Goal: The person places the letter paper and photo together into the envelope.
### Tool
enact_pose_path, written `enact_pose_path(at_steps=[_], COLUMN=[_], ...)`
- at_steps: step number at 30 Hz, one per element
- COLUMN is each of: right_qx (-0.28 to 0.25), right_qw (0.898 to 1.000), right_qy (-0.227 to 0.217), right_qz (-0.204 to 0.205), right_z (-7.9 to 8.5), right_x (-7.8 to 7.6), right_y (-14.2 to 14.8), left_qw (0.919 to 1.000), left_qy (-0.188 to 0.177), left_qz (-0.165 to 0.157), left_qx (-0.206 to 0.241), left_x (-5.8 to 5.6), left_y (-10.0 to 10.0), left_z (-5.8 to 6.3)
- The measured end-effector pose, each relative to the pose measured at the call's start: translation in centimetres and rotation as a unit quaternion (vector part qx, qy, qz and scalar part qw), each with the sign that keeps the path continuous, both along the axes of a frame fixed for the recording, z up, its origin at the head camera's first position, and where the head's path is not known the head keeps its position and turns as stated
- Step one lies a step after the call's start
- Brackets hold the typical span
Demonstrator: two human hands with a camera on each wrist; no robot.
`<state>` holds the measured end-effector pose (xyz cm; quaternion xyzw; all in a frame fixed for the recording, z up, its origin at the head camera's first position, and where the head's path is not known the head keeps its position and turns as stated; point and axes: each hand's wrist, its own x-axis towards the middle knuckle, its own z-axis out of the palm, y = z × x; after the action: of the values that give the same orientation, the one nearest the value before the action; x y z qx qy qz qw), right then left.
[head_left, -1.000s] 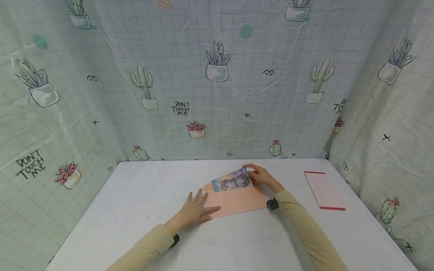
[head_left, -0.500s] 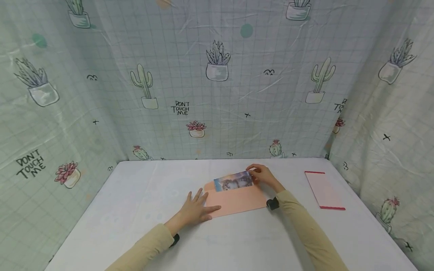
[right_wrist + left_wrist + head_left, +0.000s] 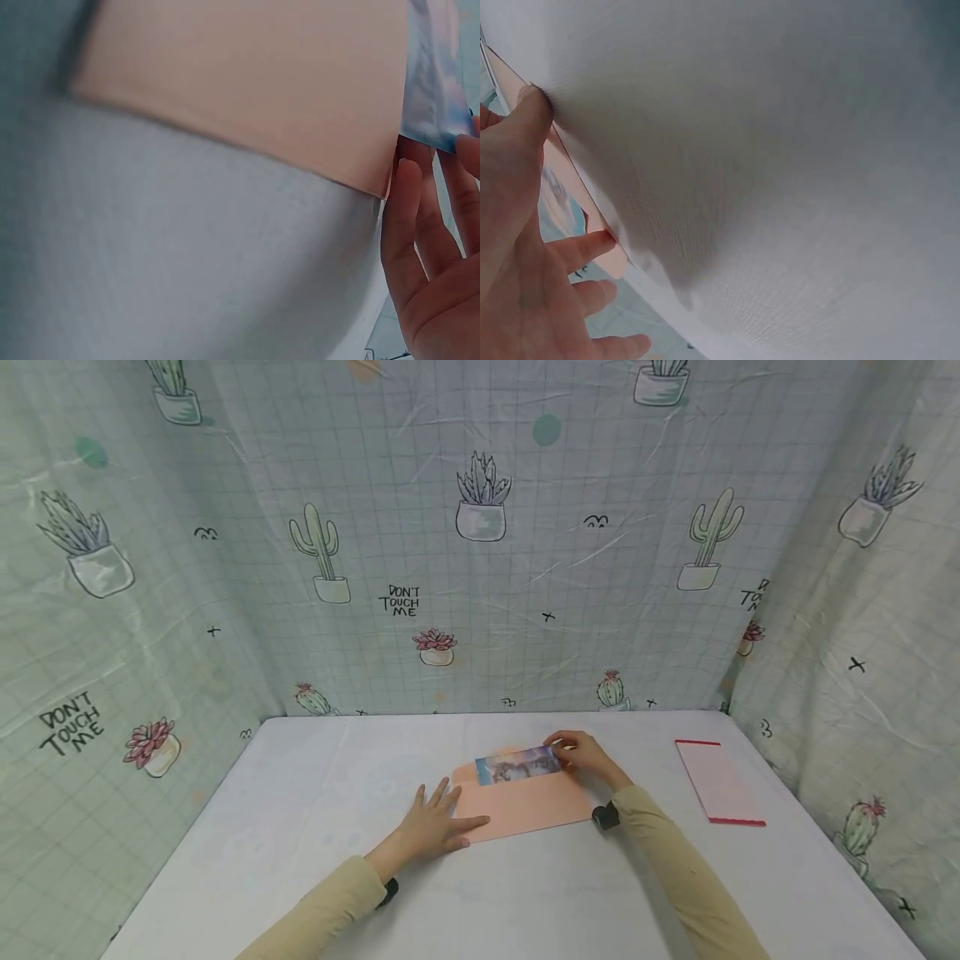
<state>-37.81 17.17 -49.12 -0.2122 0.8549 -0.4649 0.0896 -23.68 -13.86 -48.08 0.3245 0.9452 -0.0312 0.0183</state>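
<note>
A peach envelope (image 3: 528,810) lies slightly slanted on the white table. From its far, open side sticks out a picture card (image 3: 517,766) printed with furry animals on blue and purple; its lower part is hidden inside the envelope. With fingers spread, my left hand (image 3: 431,821) rests on the envelope's left end. My right hand (image 3: 585,754) pinches the card's far right corner between thumb and fingers. In the right wrist view, the card (image 3: 435,82) shows beside the envelope (image 3: 262,82), and the thumb lies on its corner.
A pale pink sheet (image 3: 720,782) with red strips on its two short ends lies on the right of the table (image 3: 337,777). Cloth with cactus prints (image 3: 480,568) hangs behind and on both sides.
The card has slid nearer and deeper into the envelope, so less of it shows. My right hand has come slightly nearer with it; the left hand has stayed in place.
</note>
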Motion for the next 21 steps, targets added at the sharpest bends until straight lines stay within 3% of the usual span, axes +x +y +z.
enact_pose_path(at_steps=[21], right_qx=[0.043], right_qw=[0.999], right_qy=[-0.002], right_qz=[0.027], right_z=[0.45], right_x=[0.48], right_y=[-0.54], left_qw=[1.0], left_qy=[0.006], left_qz=[0.001], left_qx=[-0.004], left_x=[-0.07], left_y=[0.03], left_z=[0.06])
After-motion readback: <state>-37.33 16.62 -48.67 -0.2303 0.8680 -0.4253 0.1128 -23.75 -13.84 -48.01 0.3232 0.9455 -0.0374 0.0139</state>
